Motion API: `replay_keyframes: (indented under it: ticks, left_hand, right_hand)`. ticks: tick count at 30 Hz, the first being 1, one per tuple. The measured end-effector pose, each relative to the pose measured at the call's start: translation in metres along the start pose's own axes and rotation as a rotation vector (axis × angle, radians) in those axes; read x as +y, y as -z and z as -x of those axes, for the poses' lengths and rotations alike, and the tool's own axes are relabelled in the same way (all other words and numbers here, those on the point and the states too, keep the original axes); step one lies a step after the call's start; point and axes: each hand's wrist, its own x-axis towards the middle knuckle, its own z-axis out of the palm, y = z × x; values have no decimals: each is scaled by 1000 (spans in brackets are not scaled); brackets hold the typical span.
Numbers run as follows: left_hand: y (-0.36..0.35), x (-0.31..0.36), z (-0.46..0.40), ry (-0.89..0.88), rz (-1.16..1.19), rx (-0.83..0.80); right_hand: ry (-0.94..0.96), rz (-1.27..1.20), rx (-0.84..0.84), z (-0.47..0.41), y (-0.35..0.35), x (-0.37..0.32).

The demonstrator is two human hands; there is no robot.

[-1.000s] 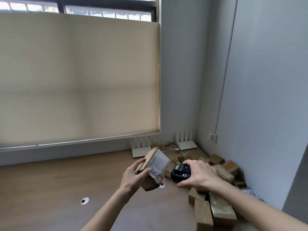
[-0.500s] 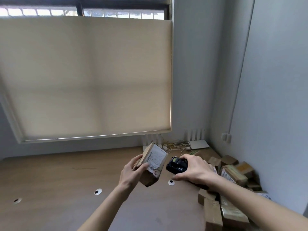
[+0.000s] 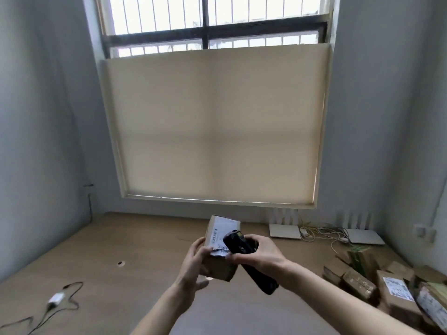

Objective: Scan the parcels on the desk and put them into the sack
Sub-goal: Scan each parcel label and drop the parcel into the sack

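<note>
The left hand (image 3: 196, 258) holds a brown box (image 3: 220, 247) up over the tabletop (image 3: 145, 274). The right hand (image 3: 260, 253) grips a black scanner (image 3: 244, 252), touching the box's label.

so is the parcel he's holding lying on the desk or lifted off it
Lifted: the left hand grips the parcel above the desk, label facing the scanner.

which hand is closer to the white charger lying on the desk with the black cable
Left. The left hand, holding the parcel, is on the charger's side of the desk, though well apart from it. The right hand, gripping the scanner, is farther right.
</note>
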Motion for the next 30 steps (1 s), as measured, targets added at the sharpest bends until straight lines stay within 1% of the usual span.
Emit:
replay_keyframes:
  ticks: [4,8,11,16,18,22,26,30]
  left_hand:
    - [109,2,29,-7,-55,70]
    - [220,-7,72,-14,-50,207]
    - [306,-21,108,-1,-61,355]
    - [433,-46,170,4,-1,634]
    - [474,-58,197,18,26,740]
    - [546,-78,237,55,3,899]
    - [614,-97,262,159,30,1015]
    - [675,-112,264,238,60,1084]
  right_hand:
    - [63,-33,-87,-15,-90,-40]
    - [143,-52,-247,-21,-195,-81]
    - [213,-44,-396,-18,-286,-117]
    - [323,-26,-639,-3,-430,-169]
    - [357,-3,-732,6,-483,-186]
    - [397,10,-905,19,-581,-212]
    - [391,60,-1108,20,-667,-232]
    - [377,84,-1197,10,-757,-236]
